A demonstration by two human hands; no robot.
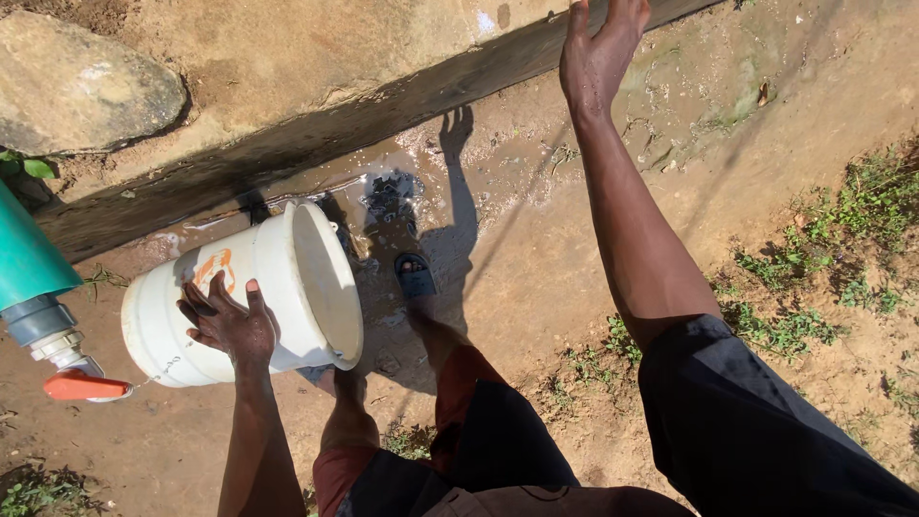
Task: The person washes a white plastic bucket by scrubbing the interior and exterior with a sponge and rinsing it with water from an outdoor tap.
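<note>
A person seen from above, by a camera worn on the head; the left hand [228, 324] is bare, with no ring, watch or glove; the right hand [598, 50] is likewise bare, and its forearm is uncovered up to a loose black fabric sleeve [756, 431] that begins near the elbow; rust-red cloth shorts [459, 378] cover the thighs; a dark open-toed rubber sandal [414, 277] is worn on one foot.

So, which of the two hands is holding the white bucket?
The left hand grips the tipped white bucket by its side. The right hand is raised, fingers spread, touching nothing.
</note>
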